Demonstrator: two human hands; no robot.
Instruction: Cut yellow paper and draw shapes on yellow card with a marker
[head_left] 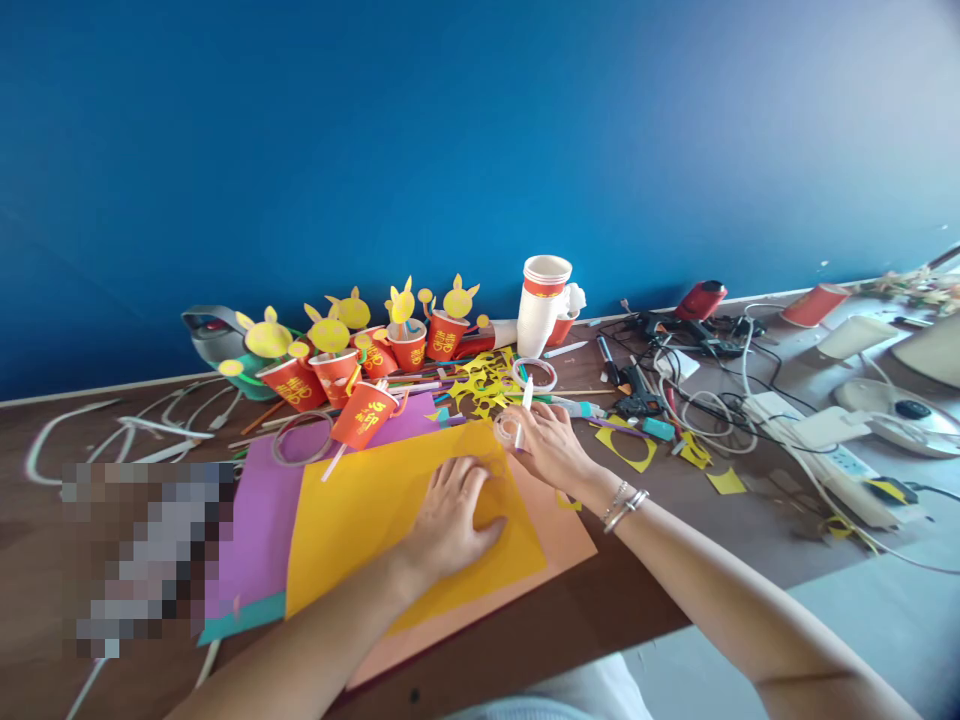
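Note:
My left hand lies on a sheet of yellow-orange paper, fingers spread and holding nothing. At the paper's upper right corner, my right hand is closed around a slim white pen that points upward. A clear ring, which looks like a tape roll, sits against its fingertips; whether they grip it too, I cannot tell. Under the yellow sheet show peach paper and purple paper. A red paper cup with a straw lies tilted on the purple sheet.
Several red cups with yellow rabbit-shaped cutouts line the wall. A white cup stack stands beside yellow paper scraps. To the right are a glue gun, tangled cables, a power strip and a lamp base.

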